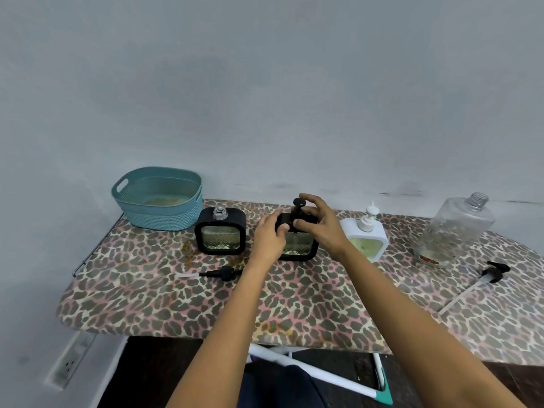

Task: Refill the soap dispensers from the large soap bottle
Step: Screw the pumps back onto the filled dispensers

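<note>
Two square black soap dispensers stand mid-board. The left black dispenser (220, 235) has an open neck with no pump; its black pump (219, 272) lies flat in front of it. My left hand (269, 235) grips the left side of the middle black dispenser (298, 245). My right hand (316, 220) holds that dispenser's black pump top (299, 206), which sits in its neck. A white dispenser (366, 241) with its pump fitted stands to the right. The large clear soap bottle (454, 231) stands uncapped at far right, nearly empty.
A teal basket (159, 198) sits at the back left of the leopard-print ironing board (206, 307). The large bottle's black pump with a long tube (477, 284) lies near the right edge. A wall runs behind; a power strip (72, 362) hangs lower left.
</note>
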A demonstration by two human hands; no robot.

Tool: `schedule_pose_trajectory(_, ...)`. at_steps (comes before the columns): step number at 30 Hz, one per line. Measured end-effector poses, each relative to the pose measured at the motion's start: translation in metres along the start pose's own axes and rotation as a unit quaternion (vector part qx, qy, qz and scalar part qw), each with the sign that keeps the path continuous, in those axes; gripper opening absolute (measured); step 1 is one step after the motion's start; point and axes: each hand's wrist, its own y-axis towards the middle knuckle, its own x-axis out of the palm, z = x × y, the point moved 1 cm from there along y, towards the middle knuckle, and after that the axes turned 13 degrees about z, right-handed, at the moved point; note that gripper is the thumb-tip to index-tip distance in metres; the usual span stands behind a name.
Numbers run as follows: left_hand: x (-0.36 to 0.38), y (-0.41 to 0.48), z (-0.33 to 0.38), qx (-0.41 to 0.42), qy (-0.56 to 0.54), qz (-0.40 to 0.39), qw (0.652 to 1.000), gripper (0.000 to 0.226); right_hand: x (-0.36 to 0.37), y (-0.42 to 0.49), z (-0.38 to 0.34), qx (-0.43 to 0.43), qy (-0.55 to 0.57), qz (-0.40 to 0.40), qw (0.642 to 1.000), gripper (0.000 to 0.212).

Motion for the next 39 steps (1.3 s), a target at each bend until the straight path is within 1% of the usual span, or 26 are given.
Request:
schedule_pose_trajectory(2,0.000,0.000,-0.001,0.000,0.004,0.001,1.000,0.046,0.002,0.000,0.003,0.002,-0.018,0.043,0.999,0.059)
schedule_pose_trajectory(3,0.000,0.000,-0.001,-0.001,0.004,0.001,1.000,0.046,0.003,0.000,0.003,0.004,-0.029,0.048,0.998,0.061)
schedule_pose_trajectory(4,0.000,0.000,0.000,-0.003,0.002,0.001,1.000,0.046,0.004,-0.001,0.003,0.004,-0.034,0.038,0.999,0.059)
schedule_pose_trajectory(5,0.000,0.001,0.000,-0.004,-0.001,0.000,1.000,0.046,0.004,0.000,0.003,0.004,-0.030,0.018,0.999,0.052)
schedule_pose_trajectory(6,0.000,0.001,0.000,-0.003,-0.002,-0.003,1.000,0.046,0.003,0.000,0.003,0.006,-0.012,-0.003,1.000,0.043)
schedule_pose_trajectory(8,-0.001,0.001,0.001,-0.002,-0.001,-0.006,1.000,0.047,-0.002,0.001,0.003,0.008,0.023,-0.028,0.999,0.037)
schedule_pose_trajectory(13,-0.001,0.001,0.003,-0.009,-0.002,-0.014,1.000,0.048,-0.001,0.000,0.002,-0.006,0.008,0.008,1.000,0.031)
schedule_pose_trajectory(15,-0.003,0.002,0.002,-0.013,-0.003,-0.020,1.000,0.048,0.001,0.002,-0.002,-0.002,-0.006,-0.025,1.000,0.030)
schedule_pose_trajectory(18,-0.005,0.006,-0.001,-0.009,-0.001,-0.039,0.999,0.048,-0.004,0.005,-0.007,0.029,0.002,-0.108,0.994,0.029)
schedule_pose_trajectory(20,-0.005,0.007,-0.002,-0.009,0.002,-0.047,0.999,0.048,-0.007,0.005,-0.006,0.018,-0.002,-0.123,0.992,0.028)
schedule_pose_trajectory(26,-0.004,0.011,-0.002,-0.007,0.013,-0.055,0.998,0.047,0.004,0.000,0.002,-0.058,-0.045,-0.017,0.997,0.020)
schedule_pose_trajectory(30,-0.004,0.014,0.000,-0.007,0.021,-0.066,0.998,0.046,0.018,-0.009,0.010,-0.054,-0.063,0.122,0.989,0.025)
schedule_pose_trajectory(34,-0.004,0.015,0.000,-0.011,0.022,-0.072,0.997,0.045,0.040,-0.019,0.012,-0.058,-0.137,0.236,0.960,0.030)
schedule_pose_trajectory(36,-0.006,0.016,-0.002,-0.015,0.017,-0.079,0.997,0.045,0.043,-0.019,0.012,-0.057,-0.153,0.248,0.955,0.032)
schedule_pose_trajectory(37,-0.007,0.016,-0.003,-0.015,0.015,-0.084,0.996,0.045,0.041,-0.019,0.010,-0.060,-0.165,0.231,0.957,0.031)
schedule_pose_trajectory(39,-0.009,0.017,-0.004,-0.016,0.011,-0.092,0.996,0.045,0.033,-0.014,0.006,-0.063,-0.187,0.146,0.969,0.026)
